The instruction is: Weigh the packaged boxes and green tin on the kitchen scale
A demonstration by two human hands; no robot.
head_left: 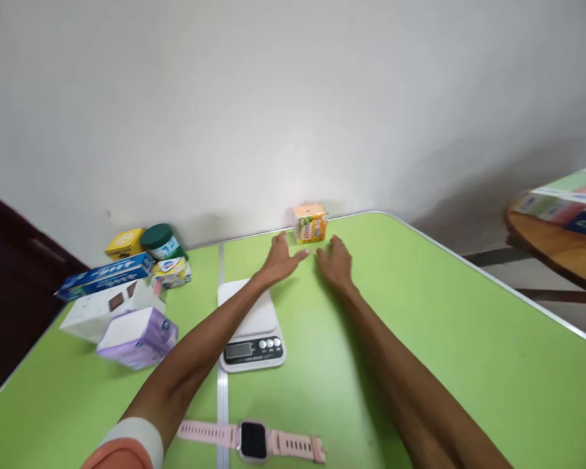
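Observation:
A small orange-and-yellow packet stands at the table's back edge, against the wall. Just in front of it and to its left is my left hand, fingers spread and holding nothing. My right hand lies low over the table to the packet's front right, its fingers apart and also holding nothing. Beneath my left forearm sits a white kitchen scale, partly covered by the arm, with a small display and round buttons. Nearest to me a smartwatch with a pink strap lies stretched out flat.
On the green table's left are a purple-and-white pack, a white box, a blue box, a yellow box, a green-lidded tub and a small yellow-white packet. Coloured boxes rest on a wooden surface at right.

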